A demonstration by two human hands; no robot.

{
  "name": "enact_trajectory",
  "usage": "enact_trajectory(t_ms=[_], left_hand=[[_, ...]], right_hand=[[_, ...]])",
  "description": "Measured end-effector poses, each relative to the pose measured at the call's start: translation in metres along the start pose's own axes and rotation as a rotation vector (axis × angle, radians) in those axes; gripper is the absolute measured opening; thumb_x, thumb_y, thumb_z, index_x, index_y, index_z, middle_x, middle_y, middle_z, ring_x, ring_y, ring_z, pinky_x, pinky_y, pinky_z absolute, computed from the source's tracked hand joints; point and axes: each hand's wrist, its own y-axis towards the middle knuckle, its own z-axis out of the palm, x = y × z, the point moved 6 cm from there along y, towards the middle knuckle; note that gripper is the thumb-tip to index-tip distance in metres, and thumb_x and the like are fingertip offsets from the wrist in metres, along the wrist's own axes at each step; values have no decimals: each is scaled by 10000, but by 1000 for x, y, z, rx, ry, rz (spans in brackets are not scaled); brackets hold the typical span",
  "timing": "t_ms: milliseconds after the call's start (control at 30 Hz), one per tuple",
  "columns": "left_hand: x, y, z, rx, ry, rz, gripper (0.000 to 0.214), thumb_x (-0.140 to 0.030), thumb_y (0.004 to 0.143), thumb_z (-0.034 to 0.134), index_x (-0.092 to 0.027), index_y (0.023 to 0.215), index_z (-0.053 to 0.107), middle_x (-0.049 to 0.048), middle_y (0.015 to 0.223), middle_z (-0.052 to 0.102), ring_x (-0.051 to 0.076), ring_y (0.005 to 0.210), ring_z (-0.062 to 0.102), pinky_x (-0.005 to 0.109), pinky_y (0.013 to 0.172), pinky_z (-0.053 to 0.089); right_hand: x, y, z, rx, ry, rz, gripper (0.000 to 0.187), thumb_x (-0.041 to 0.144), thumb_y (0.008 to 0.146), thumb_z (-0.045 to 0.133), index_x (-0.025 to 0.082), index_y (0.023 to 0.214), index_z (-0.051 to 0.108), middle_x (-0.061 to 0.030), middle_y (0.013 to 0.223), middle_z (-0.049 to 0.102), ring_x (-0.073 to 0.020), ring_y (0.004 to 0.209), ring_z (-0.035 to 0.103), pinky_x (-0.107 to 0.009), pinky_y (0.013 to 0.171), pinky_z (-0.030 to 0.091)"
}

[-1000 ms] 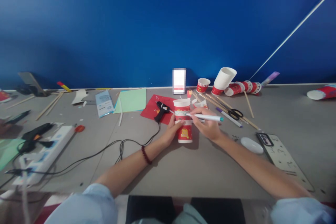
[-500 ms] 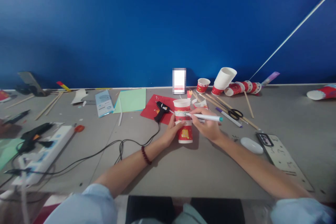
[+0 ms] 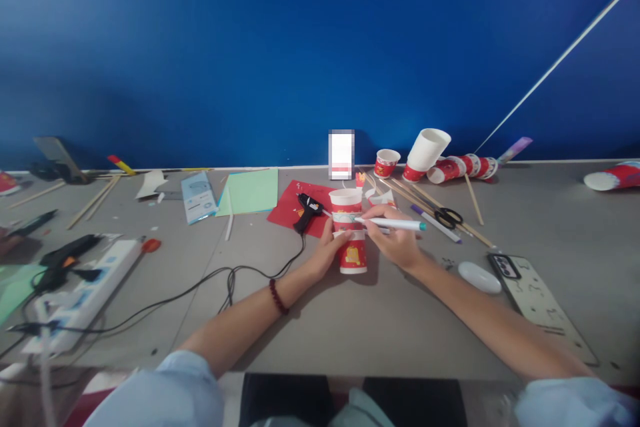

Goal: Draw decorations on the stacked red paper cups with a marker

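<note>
A stack of red paper cups with white rims and gold prints stands upright in front of me. My left hand is closed around its left side, the thumb lying across the middle near a rim. In my right hand a white marker with a teal end is pinched, lying nearly level. Its tip meets, or almost meets, a white band on the upper cup. Just behind my left hand a black hot glue gun rests on red paper.
Several paper cups stand or lie along the blue wall. To the right are scissors, wooden sticks, a purple marker, a white mouse-like object and a phone. Leftward lie green paper, a cable and a power strip; another person's hand holds something dark.
The marker in my right hand has shifted very slightly to the right. My left hand keeps its hold on the cups, which hardly move.
</note>
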Motion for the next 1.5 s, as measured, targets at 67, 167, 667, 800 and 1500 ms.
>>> enact_trajectory(t_ms=[67, 167, 667, 800, 1500], left_hand=[[0, 0, 0, 3, -2, 1, 548, -357, 731, 759, -242, 1206, 512, 59, 1134, 650, 214, 1000, 633, 388, 920, 473], [0, 1, 0, 13, -1, 3, 560, -361, 732, 759, -244, 1219, 508, 64, 1149, 650, 217, 1009, 632, 390, 927, 470], [1, 1, -1, -1, 11, 0, 561, -363, 728, 766, -247, 1216, 514, 72, 1190, 642, 234, 1060, 624, 419, 963, 452], [0, 1, 0, 16, -9, 2, 587, -364, 722, 770, -247, 1231, 500, 69, 1156, 655, 226, 1019, 637, 420, 947, 459], [2, 3, -4, -6, 35, 29, 577, -388, 702, 790, -223, 1191, 529, 83, 1163, 653, 242, 1050, 628, 418, 959, 455]], right_hand=[[1, 0, 0, 1, -13, -11, 56, 205, 830, 582, 219, 801, 629, -22, 748, 700, -167, 683, 661, -295, 645, 548], [1, 0, 1, -2, -20, -9, 57, 207, 834, 579, 221, 808, 629, -22, 748, 701, -169, 683, 662, -297, 643, 548], [-3, -2, 0, -8, 27, 8, 64, 199, 835, 574, 231, 815, 626, -16, 758, 696, -175, 694, 657, -313, 660, 536], [0, -1, 1, 3, 8, -3, 57, 206, 832, 575, 225, 802, 619, -18, 751, 697, -170, 684, 658, -300, 636, 539], [-7, -3, -5, -108, 90, 59, 98, 223, 861, 564, 243, 789, 627, -15, 749, 693, -193, 734, 670, -361, 730, 552]])
